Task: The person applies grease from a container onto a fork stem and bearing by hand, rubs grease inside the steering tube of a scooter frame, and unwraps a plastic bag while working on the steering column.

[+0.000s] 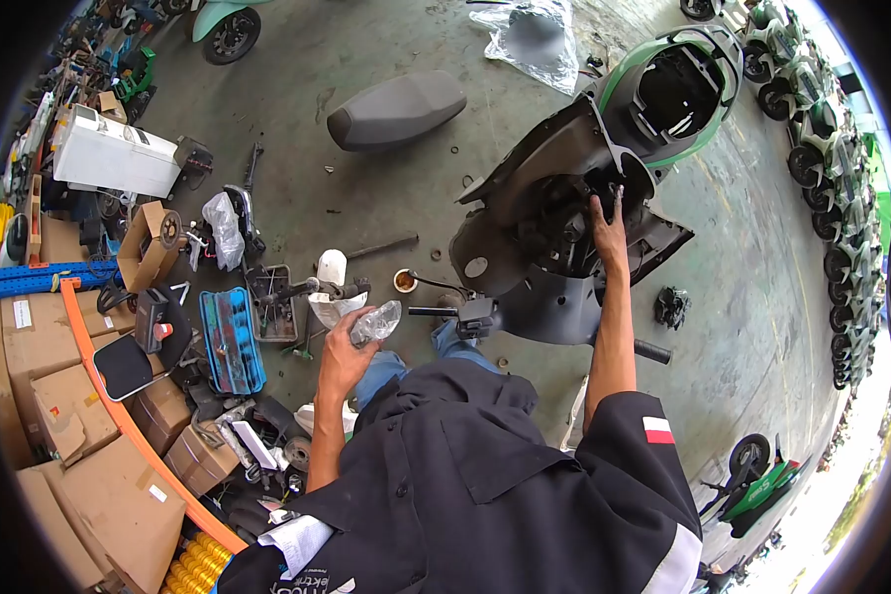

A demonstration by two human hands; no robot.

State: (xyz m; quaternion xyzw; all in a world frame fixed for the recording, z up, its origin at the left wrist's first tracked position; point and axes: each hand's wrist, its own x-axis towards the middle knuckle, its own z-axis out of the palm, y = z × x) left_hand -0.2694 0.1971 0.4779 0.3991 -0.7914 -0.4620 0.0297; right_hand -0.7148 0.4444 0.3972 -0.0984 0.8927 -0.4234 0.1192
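Observation:
My left hand point(345, 358) is closed on a crumpled clear plastic bag point(376, 323), held low in front of me beside the scooter's handlebar. What the bag contains, if anything, I cannot make out. My right hand point(610, 226) reaches into the dark opening of the scooter's black front body point(530, 213). Two of its fingers are stretched out and apart, near dark parts inside; the other fingers are hidden. Closer to me are the handlebar cover point(544, 309), a left grip point(432, 312) and a right grip point(653, 350).
A scooter seat point(398, 111) lies on the floor ahead. Behind the front body is a green-edged body shell point(675, 94). To the left are a blue toolbox point(233, 342), cardboard boxes point(74, 406) and an orange rack beam point(119, 406). Parked scooters point(812, 148) line the right side.

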